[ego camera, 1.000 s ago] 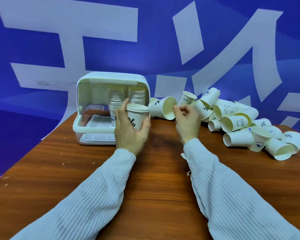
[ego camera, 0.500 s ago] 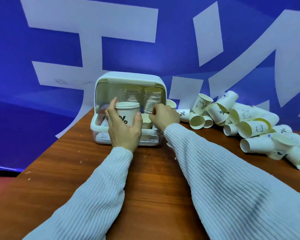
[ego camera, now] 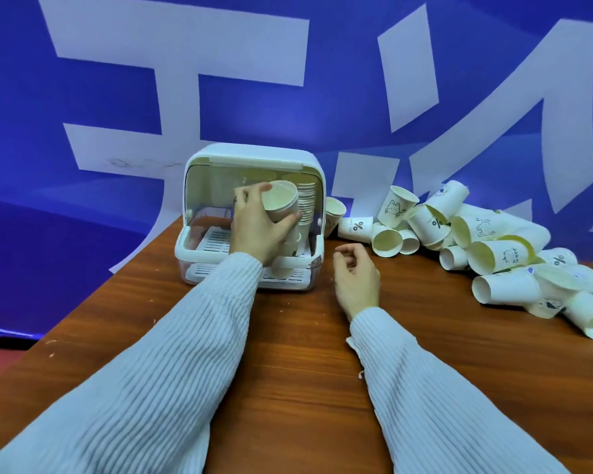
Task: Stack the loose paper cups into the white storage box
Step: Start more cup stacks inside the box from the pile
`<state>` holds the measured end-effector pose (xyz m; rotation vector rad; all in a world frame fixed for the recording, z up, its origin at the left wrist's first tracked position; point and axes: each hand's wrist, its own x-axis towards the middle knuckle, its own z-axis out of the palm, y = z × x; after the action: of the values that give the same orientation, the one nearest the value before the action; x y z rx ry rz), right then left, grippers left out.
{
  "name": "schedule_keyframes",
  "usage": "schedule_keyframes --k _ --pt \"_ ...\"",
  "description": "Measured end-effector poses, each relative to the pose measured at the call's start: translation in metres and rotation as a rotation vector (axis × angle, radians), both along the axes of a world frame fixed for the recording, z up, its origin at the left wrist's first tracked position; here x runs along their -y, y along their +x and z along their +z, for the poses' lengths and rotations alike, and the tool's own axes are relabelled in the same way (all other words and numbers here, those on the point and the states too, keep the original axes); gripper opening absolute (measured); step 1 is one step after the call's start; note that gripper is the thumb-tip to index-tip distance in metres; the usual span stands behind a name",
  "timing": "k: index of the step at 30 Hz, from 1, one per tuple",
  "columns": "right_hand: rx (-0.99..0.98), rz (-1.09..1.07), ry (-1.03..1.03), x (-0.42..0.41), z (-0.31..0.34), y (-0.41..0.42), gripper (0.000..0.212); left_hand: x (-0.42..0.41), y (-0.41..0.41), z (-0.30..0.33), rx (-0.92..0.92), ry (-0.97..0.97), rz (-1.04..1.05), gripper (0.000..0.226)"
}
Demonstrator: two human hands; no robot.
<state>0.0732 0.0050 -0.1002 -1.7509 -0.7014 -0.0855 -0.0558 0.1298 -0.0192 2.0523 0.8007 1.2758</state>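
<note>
The white storage box stands open at the table's back left, with a tall stack of cups inside on its right. My left hand grips a paper cup tilted toward me in the box's opening, above a short stack that reaches over the box's front rim. My right hand hovers over the table just right of the box, fingers loosely curled, holding nothing. A pile of loose paper cups lies at the right.
The wooden table ends in a slanted left edge beside the box. A blue wall with large white shapes rises right behind the box and the pile. My two sleeved forearms cross the near half of the table.
My right hand has drawn back out of the box to the table on its right. My left hand has lifted and tilted its cup higher inside the opening. The camera view shifted.
</note>
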Motion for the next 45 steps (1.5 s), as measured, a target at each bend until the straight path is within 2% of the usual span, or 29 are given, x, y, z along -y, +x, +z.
schedule_keyframes --k 4,7,8,12,14,16,18,20,23,27,29,31,33,37,42,45 --pt "0.003 0.052 -0.028 -0.004 -0.005 0.002 0.007 -0.012 0.013 -0.010 -0.382 0.042 0.004 0.089" --pt "0.000 0.067 -0.016 -0.006 -0.007 0.004 0.007 -0.013 0.012 -0.021 -0.669 0.191 0.125 0.083" --pt "-0.003 0.071 -0.010 -0.007 -0.007 0.005 0.007 -0.012 0.012 -0.024 -0.749 0.247 0.153 0.088" --pt "-0.033 0.064 0.049 -0.007 -0.009 0.005 0.008 -0.007 0.013 -0.027 -0.871 0.339 0.180 0.110" --pt "-0.028 0.037 0.094 -0.009 -0.005 0.008 0.004 -0.004 0.014 -0.032 -0.802 0.372 0.221 0.103" --pt "0.004 -0.015 0.125 -0.013 0.002 0.017 0.005 0.004 0.014 -0.043 -0.587 0.475 0.274 0.081" --pt "0.083 -0.065 0.069 -0.021 0.005 0.035 0.010 0.017 0.017 -0.058 -0.344 0.608 0.253 0.062" --pt "0.207 -0.089 -0.049 -0.031 0.000 0.055 0.019 0.027 0.024 -0.070 -0.231 0.721 0.201 0.056" --pt "0.354 -0.096 -0.160 -0.054 -0.005 0.082 0.032 0.034 0.032 -0.075 -0.187 0.807 0.157 0.056" --pt "0.471 -0.161 -0.309 -0.087 -0.004 0.109 0.045 0.033 0.036 -0.078 -0.169 0.829 0.132 0.055" --pt "0.472 -0.162 -0.400 -0.096 -0.007 0.120 0.045 0.031 0.038 -0.079 -0.183 0.824 0.133 0.055" --pt "0.485 -0.169 -0.430 -0.098 -0.010 0.125 0.036 0.029 0.038 -0.079 -0.194 0.812 0.141 0.055" --pt "0.492 -0.193 -0.374 -0.095 -0.010 0.123 0.026 0.028 0.038 -0.078 -0.201 0.808 0.143 0.054" --pt "0.346 -0.241 -0.133 -0.068 -0.006 0.103 0.026 0.030 0.035 -0.078 -0.210 0.821 0.122 0.054" --pt "0.126 -0.208 0.140 -0.014 -0.003 0.073 0.021 0.040 0.031 -0.075 -0.219 0.857 0.031 0.058" --pt "0.085 -0.146 0.212 0.020 -0.002 0.044 0.020 0.051 0.028 -0.073 -0.232 0.886 -0.076 0.064"
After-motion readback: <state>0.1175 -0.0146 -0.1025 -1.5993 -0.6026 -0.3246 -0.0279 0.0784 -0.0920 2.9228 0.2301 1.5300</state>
